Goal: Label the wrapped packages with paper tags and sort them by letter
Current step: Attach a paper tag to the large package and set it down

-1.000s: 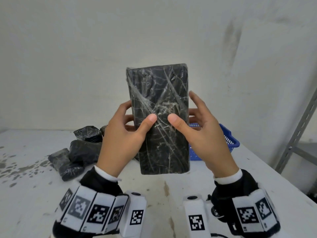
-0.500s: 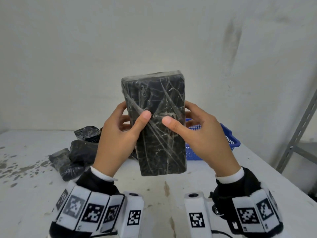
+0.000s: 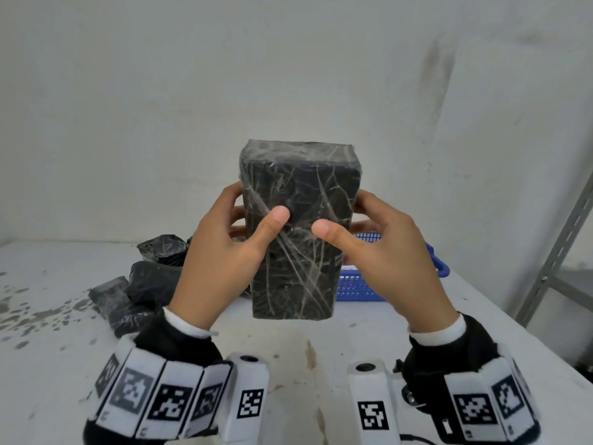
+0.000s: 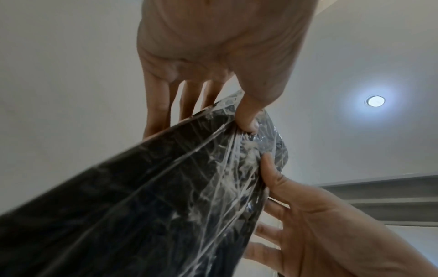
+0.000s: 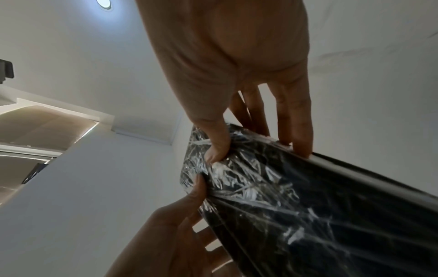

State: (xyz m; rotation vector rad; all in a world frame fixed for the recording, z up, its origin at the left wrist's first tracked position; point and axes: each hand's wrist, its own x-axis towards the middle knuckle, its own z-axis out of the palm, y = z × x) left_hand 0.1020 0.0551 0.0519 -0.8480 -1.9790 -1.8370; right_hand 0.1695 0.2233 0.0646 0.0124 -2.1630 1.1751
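Observation:
A tall black package [image 3: 298, 226] wrapped in clear film is held upright above the white table [image 3: 48, 342]. My left hand [image 3: 227, 248] grips its left side, thumb on the front face and fingers behind. My right hand [image 3: 378, 252] grips the right side the same way. The left wrist view shows the package [image 4: 166, 187] with my left hand's thumb [image 4: 249, 120] pressed on the film. The right wrist view shows the package [image 5: 308, 196] under my right hand's thumb [image 5: 215, 150]. No paper tag shows on the package.
Several other black wrapped packages [image 3: 150, 277] lie in a pile at the back left of the table. A blue plastic basket [image 3: 362, 284] stands behind the held package at the right. A grey metal shelf post [image 3: 558, 252] rises at the far right.
Both hands have lowered the package and tipped its top towards me, so its top face now shows. The grip has stayed the same.

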